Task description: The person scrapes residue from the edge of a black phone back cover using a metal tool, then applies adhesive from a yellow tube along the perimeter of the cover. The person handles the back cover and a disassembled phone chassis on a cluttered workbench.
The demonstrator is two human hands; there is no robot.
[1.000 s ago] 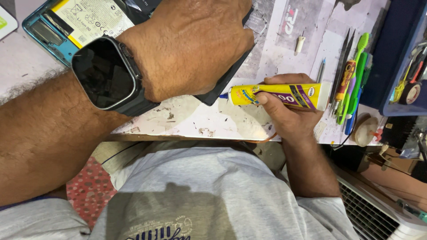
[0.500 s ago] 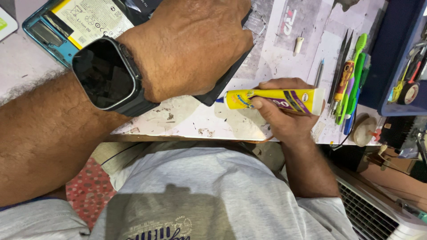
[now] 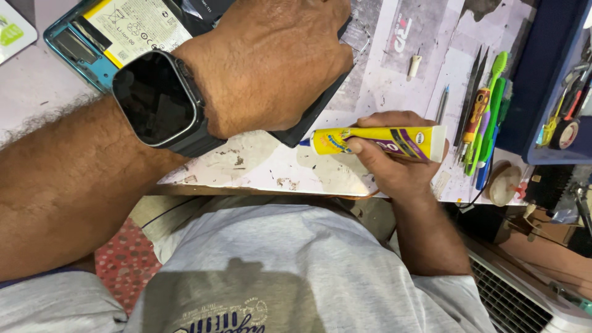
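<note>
- The right hand [image 3: 394,163] has its fingers wrapped around a yellow tube [image 3: 376,142], soft plastic with a purple and blue printed band, lying nearly level over the worktop [image 3: 259,163].
- The tube's small blue nozzle points at the lower corner of a flat black panel [image 3: 305,120], just beside it.
- The left hand [image 3: 277,58] rests knuckles up on that panel, fingers curled over its far side; whether they grip it I cannot tell.
- A smartwatch [image 3: 157,98] with a glossy dark rounded-square face sits on the left wrist.
- Behind it lies an opened phone [image 3: 105,37], teal-framed, showing a pale battery label edged in yellow.
- The worktop mat is white, scuffed and stained.
- Slim pens and tools [image 3: 484,117], green, orange and black, lie side by side at the right.
</note>
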